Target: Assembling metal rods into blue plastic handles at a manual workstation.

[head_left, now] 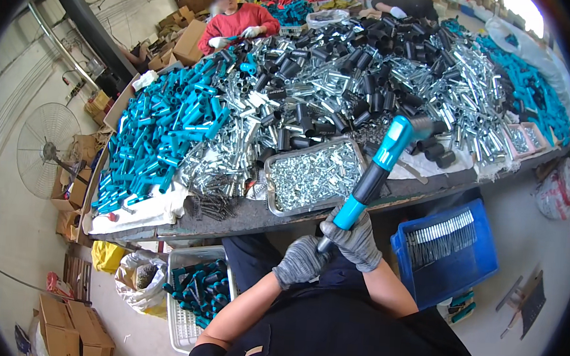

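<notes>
In front of my body I hold a long teal-and-black tubular tool (368, 184) tilted up and to the right, its blurred angled head over the table's near edge. My right hand (358, 241), in a grey knit glove, is closed round its lower teal section. Just below and to the left, my left hand (301, 261), gloved alike, closes on the dark rod at the tool's bottom end. Close beyond the tool lies a clear tray (311, 176) filled with small silvery metal parts.
The table (242, 224) carries heaps of teal housings (163, 123), black sleeves (302, 120) and shiny metal tubes. Below it stand a blue crate (447, 269) with metal rods and a white basket (182, 326) of teal-and-black pieces. A co-worker in red (239, 26) stands across the table.
</notes>
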Tool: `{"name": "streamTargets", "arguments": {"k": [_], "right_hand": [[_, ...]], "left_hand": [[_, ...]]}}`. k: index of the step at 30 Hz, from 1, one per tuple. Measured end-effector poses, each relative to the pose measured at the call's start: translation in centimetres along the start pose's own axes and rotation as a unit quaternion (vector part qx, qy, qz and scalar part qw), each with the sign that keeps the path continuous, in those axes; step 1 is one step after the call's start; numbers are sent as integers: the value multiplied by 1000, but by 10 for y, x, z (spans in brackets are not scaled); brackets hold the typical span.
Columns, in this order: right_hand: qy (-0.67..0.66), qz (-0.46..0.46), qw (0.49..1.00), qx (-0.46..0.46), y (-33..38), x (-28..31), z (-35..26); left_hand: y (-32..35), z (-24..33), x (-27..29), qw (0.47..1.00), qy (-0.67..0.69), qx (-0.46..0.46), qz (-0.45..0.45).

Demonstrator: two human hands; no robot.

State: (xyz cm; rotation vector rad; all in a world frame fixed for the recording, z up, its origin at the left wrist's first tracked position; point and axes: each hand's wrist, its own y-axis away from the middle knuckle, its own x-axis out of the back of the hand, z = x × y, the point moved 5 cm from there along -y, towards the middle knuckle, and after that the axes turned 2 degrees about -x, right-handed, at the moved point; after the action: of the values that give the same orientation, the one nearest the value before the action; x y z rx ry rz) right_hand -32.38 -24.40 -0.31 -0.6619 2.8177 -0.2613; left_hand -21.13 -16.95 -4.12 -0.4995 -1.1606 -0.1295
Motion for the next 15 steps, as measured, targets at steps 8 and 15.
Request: {"name": "streamTargets", "arguments": {"k": [8,15], "right_hand": [[127,-185,974,-21,27,-25,32],[-122,-262,862,-417,76,72,18]], "left_hand": [[61,-92,-105,909,394,135,2],[70,-126,-108,872,393,95,-275]]}}
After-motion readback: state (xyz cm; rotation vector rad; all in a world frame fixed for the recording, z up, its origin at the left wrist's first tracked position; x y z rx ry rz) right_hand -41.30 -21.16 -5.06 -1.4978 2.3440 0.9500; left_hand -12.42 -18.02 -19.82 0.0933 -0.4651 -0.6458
